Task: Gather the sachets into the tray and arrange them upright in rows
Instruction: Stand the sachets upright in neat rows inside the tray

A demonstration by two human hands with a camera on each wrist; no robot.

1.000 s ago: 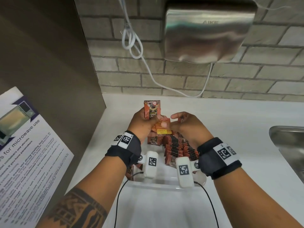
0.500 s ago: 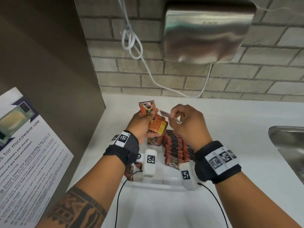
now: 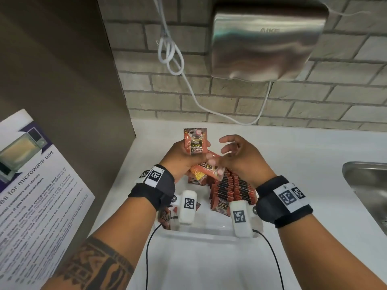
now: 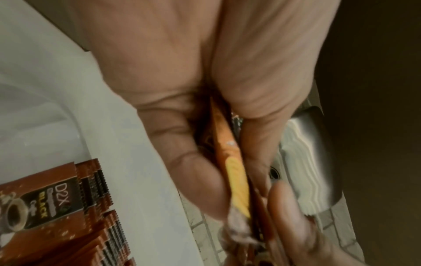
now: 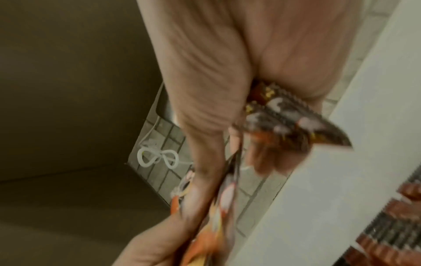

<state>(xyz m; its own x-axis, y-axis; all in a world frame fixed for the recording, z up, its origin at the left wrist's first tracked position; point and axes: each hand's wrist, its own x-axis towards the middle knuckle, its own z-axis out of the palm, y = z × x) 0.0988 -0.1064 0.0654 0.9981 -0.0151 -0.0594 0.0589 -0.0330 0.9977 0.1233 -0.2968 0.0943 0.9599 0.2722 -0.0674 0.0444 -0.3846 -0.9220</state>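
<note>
My left hand [image 3: 184, 162] grips a small bunch of sachets [image 3: 195, 141]; my right hand [image 3: 240, 160] pinches one, blurred, just beside it. Below, near me, the tray [image 3: 209, 231] already holds upright rows [image 3: 232, 189] on its right — the left looks unfilled, I judge.

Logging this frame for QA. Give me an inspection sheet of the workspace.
Surface: white counter, bare where visible.
Job's things: clear tray holds upright rows of sachets; loose sachets at its left corner.
Clutter: nothing seen.
Hands: left hand grips a bunch of sachets; right hand pinches one sachet, blurred.
Cables: black wrist-camera leads trail toward the person; white cord looped on the wall.
Surroundings: brick wall, steel hand dryer, sink to the right, microwave notice to the left.
</note>
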